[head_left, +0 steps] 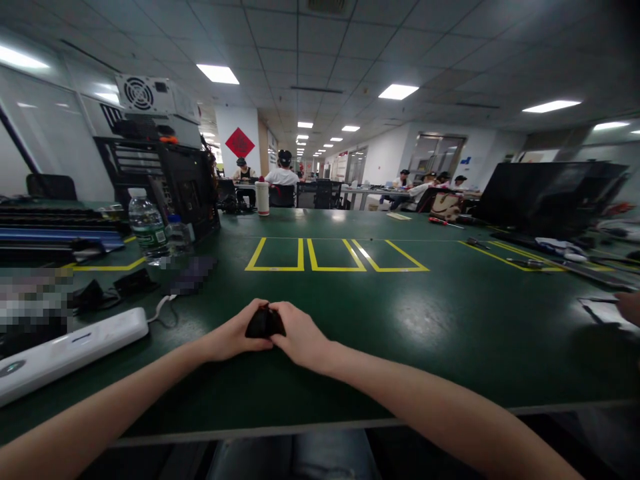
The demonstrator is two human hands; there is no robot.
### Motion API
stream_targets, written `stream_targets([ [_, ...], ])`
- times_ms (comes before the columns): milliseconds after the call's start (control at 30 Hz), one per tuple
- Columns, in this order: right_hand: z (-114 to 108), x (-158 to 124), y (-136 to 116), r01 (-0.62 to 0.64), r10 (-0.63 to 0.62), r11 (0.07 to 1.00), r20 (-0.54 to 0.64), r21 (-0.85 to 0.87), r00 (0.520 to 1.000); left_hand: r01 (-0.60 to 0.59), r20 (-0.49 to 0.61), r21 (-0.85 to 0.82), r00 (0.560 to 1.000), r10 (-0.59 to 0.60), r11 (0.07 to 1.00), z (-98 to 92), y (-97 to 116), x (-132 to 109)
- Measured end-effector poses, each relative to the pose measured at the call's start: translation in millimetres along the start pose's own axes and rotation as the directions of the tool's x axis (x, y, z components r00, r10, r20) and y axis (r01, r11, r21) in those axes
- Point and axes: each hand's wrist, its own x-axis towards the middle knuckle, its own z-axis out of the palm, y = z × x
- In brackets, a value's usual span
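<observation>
A small black object [259,324] is held low over the green table [350,373], between my two hands. Its exact kind is hard to make out, since fingers cover much of it. My left hand [233,335] grips the object's left side, thumb in front and fingers behind. From the right, my right hand [303,339] closes on the same object, its thumb near the left thumb. Both forearms reach in over the table's front edge.
At left lie a long white device [75,347] with a cable, a water bottle [147,230] and an open computer case [185,183]. Yellow tape outlines [338,269] mark the table ahead. To the right are a dark monitor [545,193], a screwdriver [445,222] and another person's hand [629,307].
</observation>
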Motion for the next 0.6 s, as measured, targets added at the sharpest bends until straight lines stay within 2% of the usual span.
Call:
stream_targets([
  [167,54.7,15.4,-42.5,-0.069,0.033,0.954,0.124,0.292,0.992,0.206,-0.071,0.112,0.977,-0.199,0.972,-27.8,-12.4,-79.2],
  [300,96.1,30.7,-66.4,-0.126,0.03,0.884,0.213,0.451,0.977,0.31,-0.178,0.193,0.944,-0.278,0.931,-42.0,-46.8,-132.9],
  [400,117.3,33.0,-84.2,-0.153,0.029,0.858,0.251,0.49,0.967,0.311,-0.276,0.263,0.931,-0.237,0.913,-46.0,-78.8,-163.5],
  [467,123.6,30.8,-94.8,-0.125,0.04,0.876,0.187,0.465,0.982,0.307,-0.355,0.288,0.914,-0.197,0.907,-45.8,-94.7,-177.5],
  [600,121.2,27.4,-108.7,-0.102,0.053,0.909,0.131,0.403,0.99,0.281,-0.399,0.353,0.908,-0.129,0.892,-43.9,-108.1,-188.7],
])
